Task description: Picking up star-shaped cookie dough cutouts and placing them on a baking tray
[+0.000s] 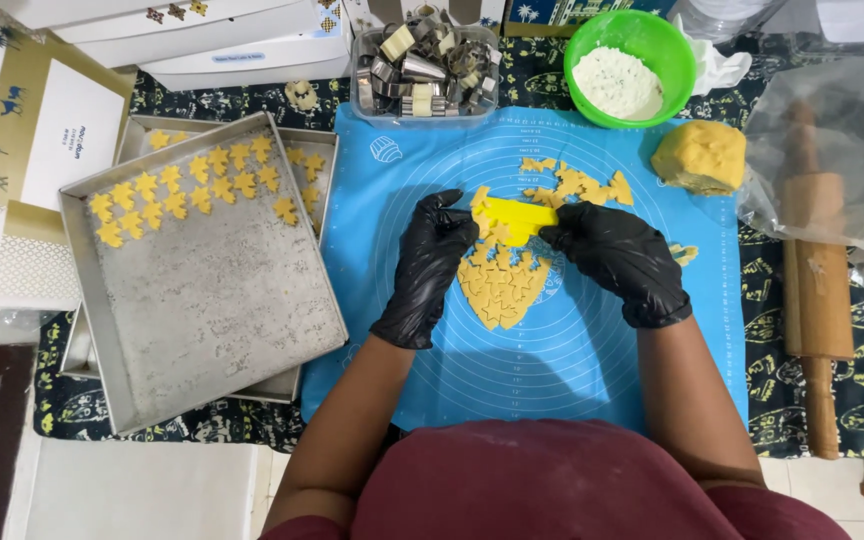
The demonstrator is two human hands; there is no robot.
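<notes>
**Head view: two gloved hands on a yellow scraper over star-cut dough**

Head camera looks straight down, and both hands are in black gloves. The left hand (430, 262) pinches one end of a flat yellow scraper (515, 217), fingers curled around it; the right hand (620, 255) grips the other end, fingers closed on the edge. The scraper sits right on top of the rolled dough sheet (500, 288), which is marked all over with star cuts, in the middle of the blue baking mat (572, 360). Just beyond lie dough scraps (577, 183). Off to the left, a metal tray (212, 300) carries rows of cut-out shapes (187, 185). Top right, a green bowl of flour (630, 68), a dough lump (700, 155) and a wooden rolling pin (817, 290).
</notes>
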